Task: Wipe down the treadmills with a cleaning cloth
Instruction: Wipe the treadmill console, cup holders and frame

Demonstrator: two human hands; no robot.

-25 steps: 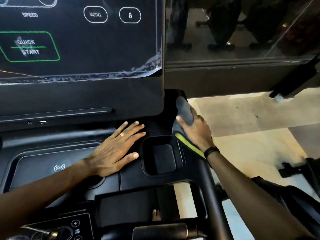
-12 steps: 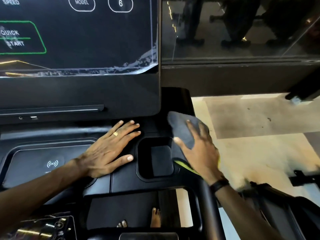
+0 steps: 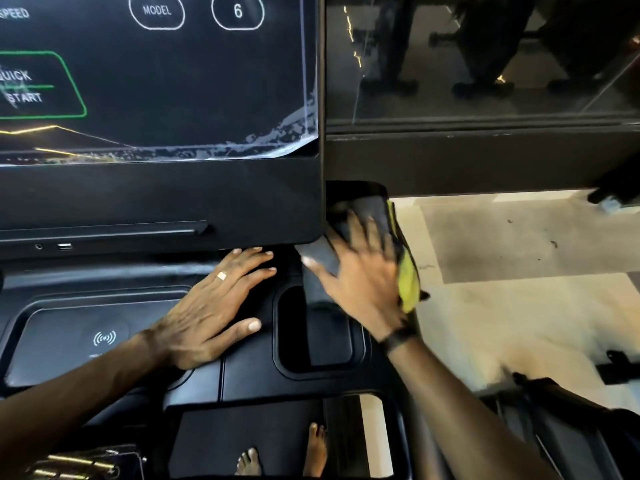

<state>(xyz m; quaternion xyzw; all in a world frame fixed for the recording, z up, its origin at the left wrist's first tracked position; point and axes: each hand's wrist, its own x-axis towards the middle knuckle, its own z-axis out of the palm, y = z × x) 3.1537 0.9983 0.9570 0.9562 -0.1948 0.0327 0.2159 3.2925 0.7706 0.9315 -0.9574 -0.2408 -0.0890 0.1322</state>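
Observation:
A black treadmill console (image 3: 249, 372) fills the lower left, with its dark touchscreen (image 3: 156, 81) above it. A grey cleaning cloth (image 3: 377, 209) with a yellow-green edge lies on the console's right rim, beside the screen's lower right corner. My right hand (image 3: 360, 282) presses flat on the cloth with fingers spread; it is motion-blurred. My left hand (image 3: 211, 310), wearing a ring, rests flat on the console deck left of the square cup recess (image 3: 318, 337).
A wireless-charging pad (image 3: 86, 341) sits at the console's left. Bare feet (image 3: 284, 455) stand on the belt below. Pale tiled floor (image 3: 519, 271) lies to the right, with a dark glass wall (image 3: 485, 64) beyond and another machine's frame (image 3: 571, 410) at lower right.
My right hand slid the cloth back along the console's right rim, then forward toward the screen's corner, and its fingers have spread flat. My left hand stayed put.

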